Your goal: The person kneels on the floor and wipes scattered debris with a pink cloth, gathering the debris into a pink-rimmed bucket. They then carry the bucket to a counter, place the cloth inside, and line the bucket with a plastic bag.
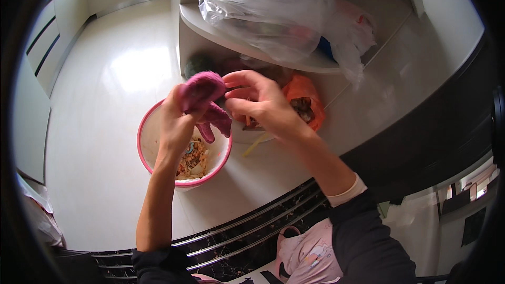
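Note:
My left hand [176,112] grips a folded magenta cloth [203,86], whose loose ends [216,120] dangle over a white bin with a pink rim [146,134]. Inside that bin lie food scraps [193,163] and a small light-blue item [189,148]. My right hand [258,100] is beside the cloth, its fingers curved and spread with nothing between them. Its fingertips are close to the cloth's edge, and blur hides whether they touch. Behind the right hand is an orange plastic bag [305,90] with dark contents, partly covered by that hand.
Clear plastic bags [268,12] cover a curved white shelf [201,27] and hang past its edge. A dark green round object [198,65] sits beneath. White cabinets [33,114] line the left. A black marble step with metal strips [252,230] crosses the near floor.

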{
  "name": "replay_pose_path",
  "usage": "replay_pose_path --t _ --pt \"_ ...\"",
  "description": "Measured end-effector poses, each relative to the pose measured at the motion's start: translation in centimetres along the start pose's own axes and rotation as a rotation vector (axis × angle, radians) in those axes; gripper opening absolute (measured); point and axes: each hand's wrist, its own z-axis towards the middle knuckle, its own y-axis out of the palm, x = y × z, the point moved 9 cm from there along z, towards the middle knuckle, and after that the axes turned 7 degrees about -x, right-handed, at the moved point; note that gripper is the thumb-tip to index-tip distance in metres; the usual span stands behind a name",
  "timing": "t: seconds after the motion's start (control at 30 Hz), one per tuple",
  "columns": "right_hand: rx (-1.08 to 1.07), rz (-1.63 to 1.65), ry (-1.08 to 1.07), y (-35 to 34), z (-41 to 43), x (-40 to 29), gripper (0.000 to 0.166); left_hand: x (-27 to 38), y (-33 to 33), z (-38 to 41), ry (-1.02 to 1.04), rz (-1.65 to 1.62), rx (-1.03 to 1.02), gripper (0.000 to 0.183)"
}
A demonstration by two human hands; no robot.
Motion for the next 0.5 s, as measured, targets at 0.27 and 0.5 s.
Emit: replay_pose_path --t 0.27,0.5 --pt "0.866 -0.655 -0.52 -15.9 -13.4 -8.6 0.009 3.8 2.9 -2.7 -0.078 -0.097 -0.107 0.04" --pt "0.848 -0.992 -0.112 -30.1 -11.0 -3.2 0.043 0.1 11.3 -5.1 -0.205 -0.024 -0.4 0.028"
